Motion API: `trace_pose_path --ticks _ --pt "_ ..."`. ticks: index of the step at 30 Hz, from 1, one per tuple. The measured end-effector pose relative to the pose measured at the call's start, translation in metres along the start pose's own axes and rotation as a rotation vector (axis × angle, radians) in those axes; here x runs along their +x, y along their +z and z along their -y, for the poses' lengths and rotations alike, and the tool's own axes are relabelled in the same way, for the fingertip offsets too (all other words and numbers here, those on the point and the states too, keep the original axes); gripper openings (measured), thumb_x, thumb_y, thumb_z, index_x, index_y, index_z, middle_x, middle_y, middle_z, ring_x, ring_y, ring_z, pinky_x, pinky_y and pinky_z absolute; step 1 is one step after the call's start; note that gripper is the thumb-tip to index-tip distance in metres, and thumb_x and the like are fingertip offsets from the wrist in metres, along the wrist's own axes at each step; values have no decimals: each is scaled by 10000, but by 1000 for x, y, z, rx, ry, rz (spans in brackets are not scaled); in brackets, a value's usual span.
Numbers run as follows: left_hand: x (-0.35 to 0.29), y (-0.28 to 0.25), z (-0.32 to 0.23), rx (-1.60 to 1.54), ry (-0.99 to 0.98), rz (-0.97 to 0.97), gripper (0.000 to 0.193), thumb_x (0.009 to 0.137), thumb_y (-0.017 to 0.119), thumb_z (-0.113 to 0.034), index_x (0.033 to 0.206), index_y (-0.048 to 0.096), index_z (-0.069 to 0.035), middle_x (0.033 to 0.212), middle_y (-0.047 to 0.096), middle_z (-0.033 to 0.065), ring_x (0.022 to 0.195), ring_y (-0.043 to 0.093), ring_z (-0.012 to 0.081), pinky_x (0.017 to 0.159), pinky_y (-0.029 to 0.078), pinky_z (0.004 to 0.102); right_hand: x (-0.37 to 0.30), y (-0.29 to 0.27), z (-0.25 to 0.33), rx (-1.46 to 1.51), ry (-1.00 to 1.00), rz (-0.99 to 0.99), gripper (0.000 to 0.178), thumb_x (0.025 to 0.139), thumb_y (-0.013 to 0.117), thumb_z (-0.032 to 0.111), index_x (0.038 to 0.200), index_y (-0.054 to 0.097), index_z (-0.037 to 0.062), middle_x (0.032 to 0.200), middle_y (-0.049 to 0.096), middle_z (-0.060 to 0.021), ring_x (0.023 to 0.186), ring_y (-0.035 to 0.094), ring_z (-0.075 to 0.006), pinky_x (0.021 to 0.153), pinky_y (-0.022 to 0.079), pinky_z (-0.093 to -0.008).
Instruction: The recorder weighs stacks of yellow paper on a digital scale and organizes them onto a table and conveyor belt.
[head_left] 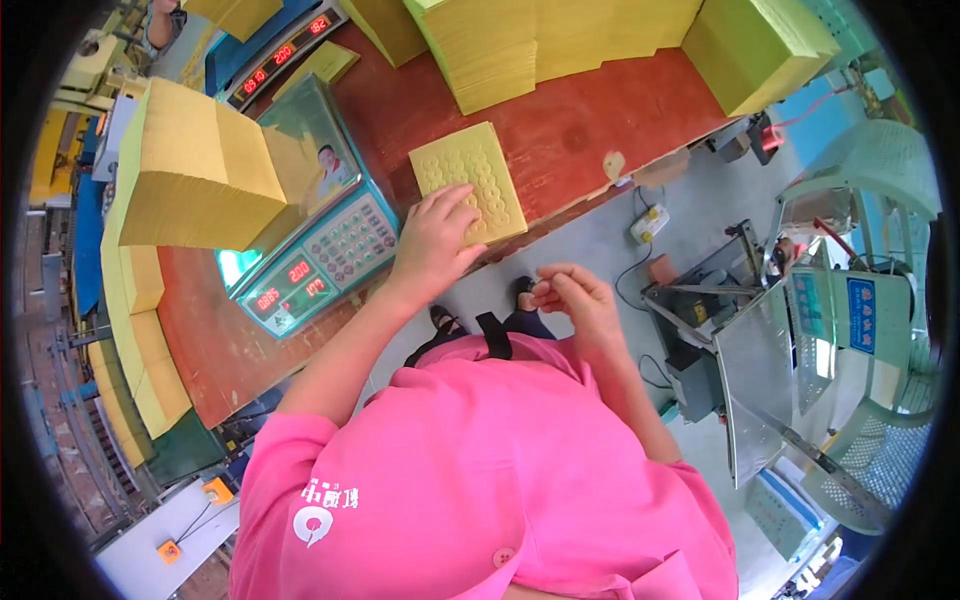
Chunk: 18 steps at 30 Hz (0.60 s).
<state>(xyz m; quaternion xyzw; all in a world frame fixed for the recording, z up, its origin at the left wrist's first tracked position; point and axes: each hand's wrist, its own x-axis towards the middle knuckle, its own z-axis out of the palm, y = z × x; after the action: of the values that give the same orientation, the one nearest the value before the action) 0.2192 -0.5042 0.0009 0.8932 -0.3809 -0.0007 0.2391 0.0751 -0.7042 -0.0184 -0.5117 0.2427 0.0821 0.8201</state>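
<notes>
Our nearer left hand (436,235) rests on the yellow stack (502,185), its long axis pointing away; we cannot tell its grip. Our right hand (585,305) holds fingertips together.

A pink short-sleeved shirt (430,450) is worn; left of its button (503,557), a round white emblem (301,525) is printed; beyond the button, dark shoes (443,318) are worn.

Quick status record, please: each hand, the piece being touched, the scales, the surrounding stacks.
left hand: resting on the embossed yellow stack
right hand: off the table, fingers curled, no held object visible
embossed yellow stack: on the red-brown table, near its front edge
near scale: teal, display lit, tall yellow stack on it
far scale: display lit
back stacks: yellow, along the table's far side
</notes>
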Motion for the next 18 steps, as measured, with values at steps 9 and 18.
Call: trace_pose_path --ticks 9,18 --pt "-2 8 -12 35 6 -59 229 712 740 -79 855 576 -5 1283 559 172 1221 506 362 1016 418 454 28 -19 34 -61 12 103 242 969 510 145 1094 642 -14 901 674 -83 796 644 -146 715 503 -269" --pt "0 5 -12 61 114 -62 216 708 720 -59 873 593 -1 1212 578 181 1199 513 358 1014 413 459 26 -5 29 -83 6 105 237 969 510 142 1096 643 -8 896 677 -71 793 640 -141 724 504 -270"
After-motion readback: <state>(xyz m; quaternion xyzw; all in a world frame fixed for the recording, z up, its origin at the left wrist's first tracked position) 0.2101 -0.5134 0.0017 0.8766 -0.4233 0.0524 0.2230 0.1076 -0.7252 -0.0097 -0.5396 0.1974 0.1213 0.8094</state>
